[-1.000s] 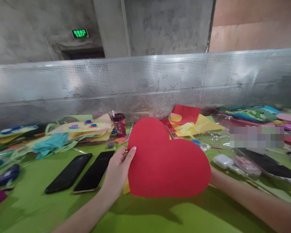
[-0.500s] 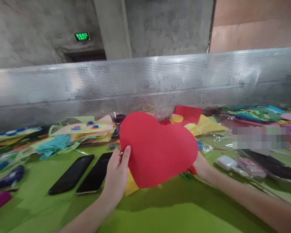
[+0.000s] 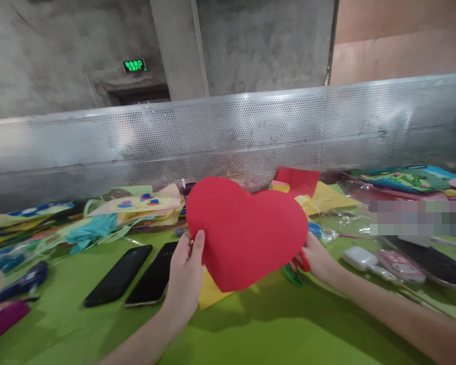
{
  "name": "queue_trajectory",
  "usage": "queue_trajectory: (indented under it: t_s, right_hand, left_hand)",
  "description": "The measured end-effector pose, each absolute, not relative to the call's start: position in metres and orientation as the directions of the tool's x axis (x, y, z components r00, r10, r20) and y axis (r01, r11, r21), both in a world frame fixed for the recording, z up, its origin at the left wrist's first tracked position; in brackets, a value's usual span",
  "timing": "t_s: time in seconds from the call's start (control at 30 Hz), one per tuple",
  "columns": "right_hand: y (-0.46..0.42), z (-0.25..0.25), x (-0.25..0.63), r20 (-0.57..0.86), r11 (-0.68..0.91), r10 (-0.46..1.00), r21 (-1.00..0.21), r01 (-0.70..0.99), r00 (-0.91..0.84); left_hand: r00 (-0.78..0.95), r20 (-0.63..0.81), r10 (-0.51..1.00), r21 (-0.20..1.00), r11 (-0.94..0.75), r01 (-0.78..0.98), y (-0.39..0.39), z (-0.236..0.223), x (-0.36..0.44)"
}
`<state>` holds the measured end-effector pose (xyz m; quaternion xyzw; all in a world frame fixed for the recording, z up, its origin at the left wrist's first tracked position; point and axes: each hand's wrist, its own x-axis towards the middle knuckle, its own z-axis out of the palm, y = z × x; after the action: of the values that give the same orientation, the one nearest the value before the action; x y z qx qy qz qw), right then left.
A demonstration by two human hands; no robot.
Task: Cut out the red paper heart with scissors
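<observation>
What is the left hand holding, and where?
The left hand holds the red, heart-shaped paper sheet by its left edge, with the thumb in front.

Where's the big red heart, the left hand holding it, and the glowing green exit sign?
Red heart (image 3: 247,233): head view, middle of its flat front.
Left hand (image 3: 187,266): head view, middle of the hand.
Exit sign (image 3: 134,65): head view, its lit face.

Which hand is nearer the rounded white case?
Right. The right hand is slightly left of the rounded white case; the left hand is farther left, across the red heart.
</observation>
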<state>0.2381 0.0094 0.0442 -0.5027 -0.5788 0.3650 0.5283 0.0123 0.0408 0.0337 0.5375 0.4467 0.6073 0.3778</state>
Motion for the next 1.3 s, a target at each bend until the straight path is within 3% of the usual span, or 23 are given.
queue_trajectory:
  t_s: [0.43, 0.57, 0.77, 0.9, 0.97, 1.07, 1.13, 1.23, 1.3]
  right_hand:
    - [0.022, 0.042, 0.247, 0.287, 0.291, 0.936, -0.957, 0.014, 0.205]
    - [0.018, 0.046, 0.243, 0.259, 0.265, 0.953, -0.964, -0.015, 0.154]
    - [0.007, 0.052, 0.236, 0.350, 0.330, 0.932, -0.927, 0.179, 0.094]
    - [0.008, 0.051, 0.236, 0.371, 0.351, 0.923, -0.921, 0.171, 0.105]
    - [0.009, 0.049, 0.237, 0.469, 0.442, 0.869, -0.879, 0.180, 0.159]
    - [0.008, 0.048, 0.245, 0.780, 0.631, 0.585, -0.609, 0.480, 0.221]
    - [0.005, 0.050, 0.250, 0.918, 0.653, 0.387, -0.339, 0.677, 0.087]
    - [-0.002, 0.052, 0.252, 0.925, 0.728, 0.234, 0.039, 0.685, -0.300]
    - [-0.006, 0.052, 0.246, 0.802, 0.703, 0.127, 0.343, 0.624, -0.584]
  left_hand:
    - [-0.178, 0.256, 0.950, 0.953, -0.279, -0.120, 0.037, 0.039, 0.014]
    - [-0.179, 0.229, 0.957, 0.948, -0.261, -0.182, 0.034, 0.042, 0.016]
    - [-0.133, 0.238, 0.962, 0.934, -0.264, -0.242, 0.037, 0.036, 0.018]
    - [-0.063, 0.276, 0.959, 0.920, -0.283, -0.271, 0.038, 0.034, 0.020]
    - [-0.010, 0.292, 0.957, 0.918, -0.283, -0.277, 0.038, 0.035, 0.022]
    - [0.105, 0.286, 0.952, 0.922, -0.244, -0.301, 0.039, 0.035, 0.024]
    - [0.255, 0.244, 0.935, 0.917, -0.137, -0.376, 0.040, 0.034, 0.025]
    - [0.517, 0.146, 0.843, 0.884, 0.123, -0.451, 0.040, 0.037, 0.022]
    - [0.586, 0.057, 0.808, 0.870, 0.248, -0.427, 0.039, 0.040, 0.018]
